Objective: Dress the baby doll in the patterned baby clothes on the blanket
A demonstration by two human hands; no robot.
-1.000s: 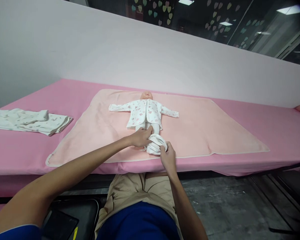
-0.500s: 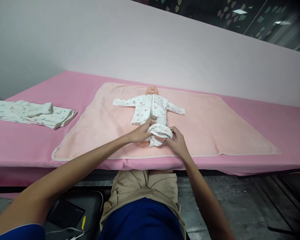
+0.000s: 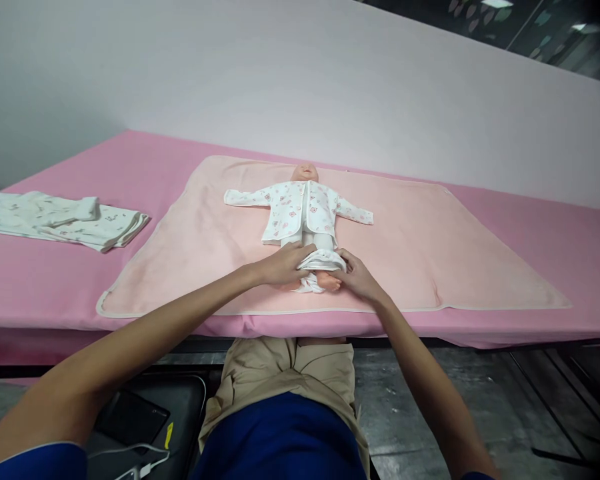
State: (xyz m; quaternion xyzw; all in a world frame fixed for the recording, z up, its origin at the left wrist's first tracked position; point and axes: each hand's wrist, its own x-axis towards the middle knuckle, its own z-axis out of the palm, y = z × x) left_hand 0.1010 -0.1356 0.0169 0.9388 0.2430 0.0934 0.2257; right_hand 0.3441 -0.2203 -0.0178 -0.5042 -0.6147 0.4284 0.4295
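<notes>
A baby doll (image 3: pixel 305 173) lies on its back, head away from me, wearing a white jacket (image 3: pixel 286 208) with a small pink print, sleeves spread to both sides. White baby pants (image 3: pixel 321 260) are bunched around its lower legs. My left hand (image 3: pixel 286 263) is closed on the left edge of the bunched pants. On the other side, my right hand (image 3: pixel 356 275) pinches their right edge. A bare doll foot (image 3: pixel 329 281) pokes out below the cloth beside my right fingers. The other foot is mostly hidden by my left hand.
Under the doll is a peach blanket (image 3: pixel 405 253) on a pink-covered table (image 3: pixel 180 167). Folded white printed clothes (image 3: pixel 65 220) lie at the left. Below the table edge, a dark chair (image 3: pixel 185 407) holds a black flat object (image 3: pixel 133 417) and a white cable (image 3: pixel 153 453).
The bunched pants have shifted slightly up the legs, and the doll's foot near my right hand now shows below them. Both hands still hold the cloth. The view has shifted a little.
</notes>
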